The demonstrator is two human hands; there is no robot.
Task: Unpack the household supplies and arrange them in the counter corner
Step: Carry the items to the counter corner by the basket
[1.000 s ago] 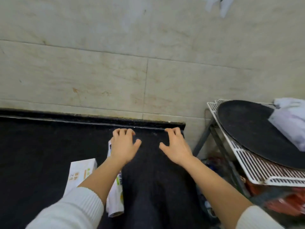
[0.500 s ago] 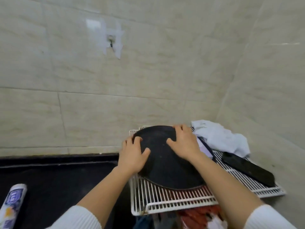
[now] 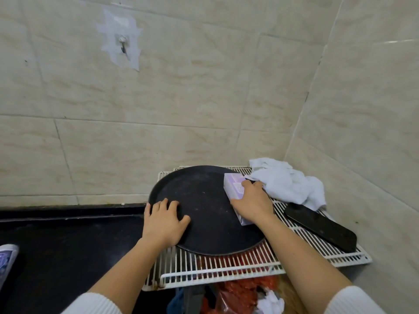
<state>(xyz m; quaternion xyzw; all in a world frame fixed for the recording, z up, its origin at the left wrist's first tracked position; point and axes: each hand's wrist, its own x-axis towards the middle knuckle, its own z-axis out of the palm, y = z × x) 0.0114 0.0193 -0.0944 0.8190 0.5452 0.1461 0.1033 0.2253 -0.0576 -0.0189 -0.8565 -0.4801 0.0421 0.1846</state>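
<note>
**Both hands on the round tray in the tiled corner**

A white wire rack (image 3: 226, 268) stands in the corner where two tiled walls meet, just right of the black surface (image 3: 68, 245). On the rack lies a round black tray (image 3: 204, 200).

The left hand (image 3: 164, 223) lies flat on the tray's left rim, fingers spread, its grip open and holding nothing.

The right hand (image 3: 252, 203) is at the tray's right edge, its grip closed around a pale purple box (image 3: 233, 184). The thumb is on the box's near left side and the fingers wrap over the far side. The box rests on the tray and angles toward the back wall, its far end free of the hand.

Just beyond the box, a crumpled white cloth (image 3: 288, 182) sits on the rack's back right corner, touching the box's far end or nearly so. A long black flat object (image 3: 322, 225) lies diagonally along the rack's right side, partly under the cloth.

On the wall, a small hook (image 3: 123, 45) hangs in a clear adhesive patch. At the far left edge, the end of a white package (image 3: 6, 257) lies on the surface. Red and white bags (image 3: 240, 295) show beneath the rack.
</note>
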